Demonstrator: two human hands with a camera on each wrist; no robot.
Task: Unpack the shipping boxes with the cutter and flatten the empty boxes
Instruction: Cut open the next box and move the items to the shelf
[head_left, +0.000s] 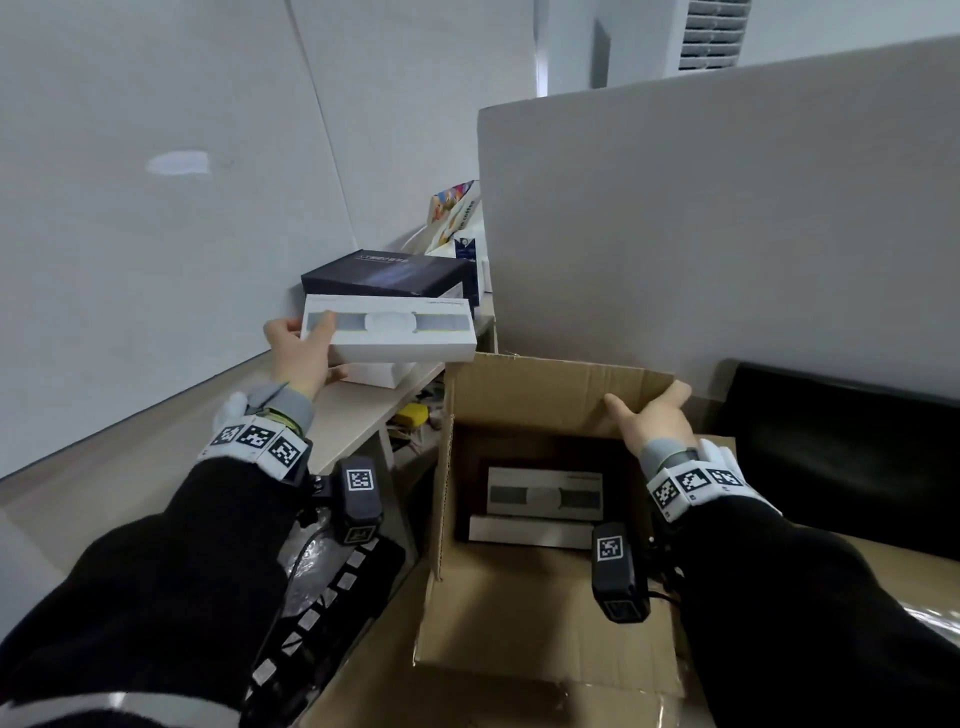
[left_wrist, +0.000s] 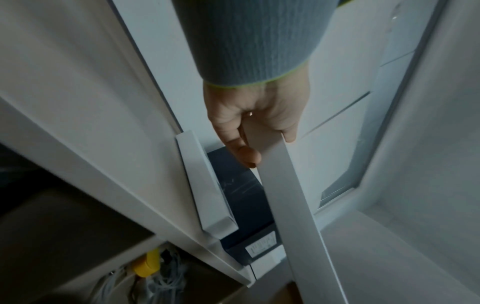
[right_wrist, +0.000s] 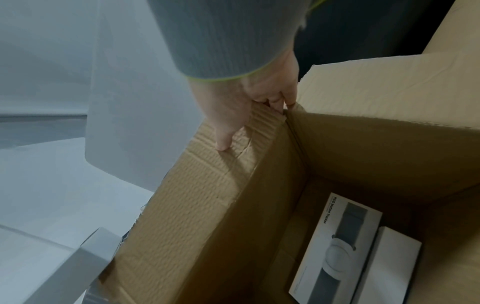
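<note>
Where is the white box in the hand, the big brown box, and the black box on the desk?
white box (head_left: 395, 340), head view, on its printed top face.
brown box (head_left: 519, 389), head view, on its far flap.
black box (head_left: 384, 275), head view, on its lid.

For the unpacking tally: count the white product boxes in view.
4: one in the left hand, one on the desk beneath it, two inside the cardboard box. More may be hidden.

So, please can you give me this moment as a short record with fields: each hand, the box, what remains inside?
left hand: grips white product box by its end, above the desk
right hand: holds far flap of the shipping box
shipping box: open, not flattened
inside: two white product boxes
on desk: dark box
</note>
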